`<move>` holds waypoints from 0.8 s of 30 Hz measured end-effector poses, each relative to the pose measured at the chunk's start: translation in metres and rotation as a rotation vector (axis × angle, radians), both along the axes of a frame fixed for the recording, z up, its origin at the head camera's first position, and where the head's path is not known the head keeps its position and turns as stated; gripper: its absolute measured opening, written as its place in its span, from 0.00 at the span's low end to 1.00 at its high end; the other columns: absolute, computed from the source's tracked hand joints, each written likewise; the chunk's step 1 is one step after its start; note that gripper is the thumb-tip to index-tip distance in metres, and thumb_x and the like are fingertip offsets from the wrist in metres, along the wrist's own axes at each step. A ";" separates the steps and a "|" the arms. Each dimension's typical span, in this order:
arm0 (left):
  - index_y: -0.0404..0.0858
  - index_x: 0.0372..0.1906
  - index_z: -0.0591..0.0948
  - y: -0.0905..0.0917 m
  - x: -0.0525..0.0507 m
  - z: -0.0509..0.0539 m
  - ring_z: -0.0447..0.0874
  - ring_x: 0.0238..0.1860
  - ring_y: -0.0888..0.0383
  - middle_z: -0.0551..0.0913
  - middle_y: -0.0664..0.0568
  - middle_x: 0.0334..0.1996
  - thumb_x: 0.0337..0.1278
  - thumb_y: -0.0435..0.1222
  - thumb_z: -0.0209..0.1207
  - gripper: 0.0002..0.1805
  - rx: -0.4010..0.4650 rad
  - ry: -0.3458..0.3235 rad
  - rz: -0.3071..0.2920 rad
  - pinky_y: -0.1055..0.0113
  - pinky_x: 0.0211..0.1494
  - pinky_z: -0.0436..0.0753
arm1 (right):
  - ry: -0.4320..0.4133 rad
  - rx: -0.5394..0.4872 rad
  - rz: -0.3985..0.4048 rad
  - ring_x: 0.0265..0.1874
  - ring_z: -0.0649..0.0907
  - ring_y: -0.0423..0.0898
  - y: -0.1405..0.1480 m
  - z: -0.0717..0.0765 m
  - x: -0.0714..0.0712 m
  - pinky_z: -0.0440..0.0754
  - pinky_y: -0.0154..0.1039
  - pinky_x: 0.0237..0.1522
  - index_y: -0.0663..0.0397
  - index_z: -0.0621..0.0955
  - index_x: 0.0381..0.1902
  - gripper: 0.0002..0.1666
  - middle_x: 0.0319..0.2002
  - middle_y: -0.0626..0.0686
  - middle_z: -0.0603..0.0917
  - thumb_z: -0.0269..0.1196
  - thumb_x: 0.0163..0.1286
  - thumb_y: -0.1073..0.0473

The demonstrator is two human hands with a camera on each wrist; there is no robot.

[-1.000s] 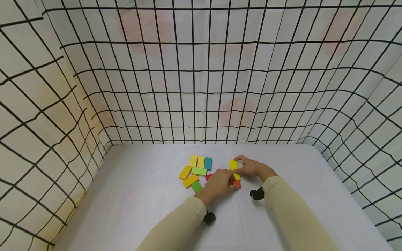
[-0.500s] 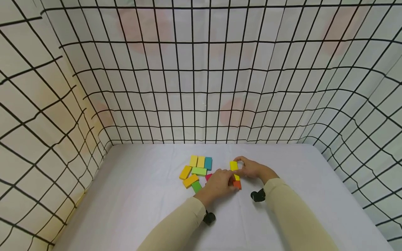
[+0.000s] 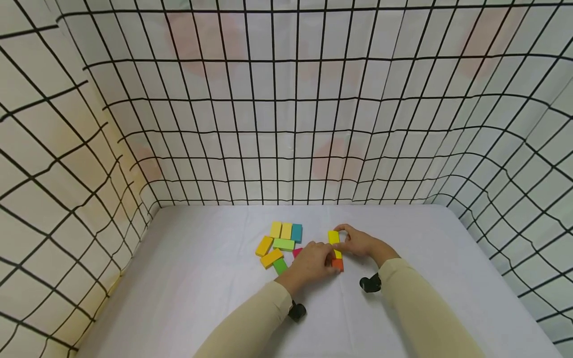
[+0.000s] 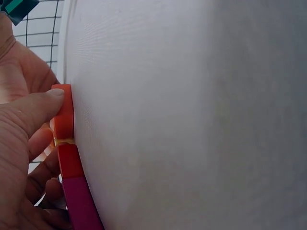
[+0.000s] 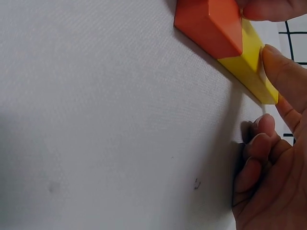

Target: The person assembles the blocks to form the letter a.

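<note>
In the head view, a short row of blocks lies right of the table's middle. At its far end is a yellow block, with another yellow block behind the fingertips and an orange block nearest the person. My left hand grips the orange block, its thumb on the near end in the left wrist view. My right hand pinches the far yellow block, forefinger at its far end and thumb by its side. The right wrist view shows the orange block touching a yellow one. Fingers partly hide the row.
Left of the row lie several loose blocks, among them a blue block, a light green block, a green block and a crimson block partly behind the left hand. Black wire mesh surrounds the white table.
The row of yellow and orange blocks has slid slightly toward the person, with both hands still on it. The right forearm has shifted a little to the right. The loose blocks stay put.
</note>
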State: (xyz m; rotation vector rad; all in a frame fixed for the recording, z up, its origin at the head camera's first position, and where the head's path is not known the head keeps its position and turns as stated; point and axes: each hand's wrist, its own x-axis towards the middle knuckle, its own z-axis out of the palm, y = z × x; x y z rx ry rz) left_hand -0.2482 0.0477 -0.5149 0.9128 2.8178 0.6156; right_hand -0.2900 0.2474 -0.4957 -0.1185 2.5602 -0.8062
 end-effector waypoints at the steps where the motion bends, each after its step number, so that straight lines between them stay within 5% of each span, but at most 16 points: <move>1: 0.50 0.46 0.80 0.000 0.000 0.000 0.72 0.38 0.65 0.78 0.64 0.32 0.59 0.56 0.68 0.19 -0.004 0.003 -0.001 0.74 0.47 0.73 | 0.004 0.000 0.000 0.38 0.74 0.49 0.000 0.000 0.000 0.70 0.42 0.40 0.43 0.64 0.73 0.43 0.39 0.55 0.73 0.66 0.67 0.37; 24: 0.49 0.40 0.74 0.003 0.007 0.007 0.69 0.35 0.63 0.74 0.62 0.29 0.56 0.55 0.71 0.22 0.008 -0.052 0.082 0.74 0.36 0.70 | -0.003 -0.014 -0.015 0.35 0.73 0.48 -0.001 -0.003 0.001 0.67 0.42 0.37 0.43 0.65 0.72 0.39 0.37 0.53 0.71 0.66 0.70 0.42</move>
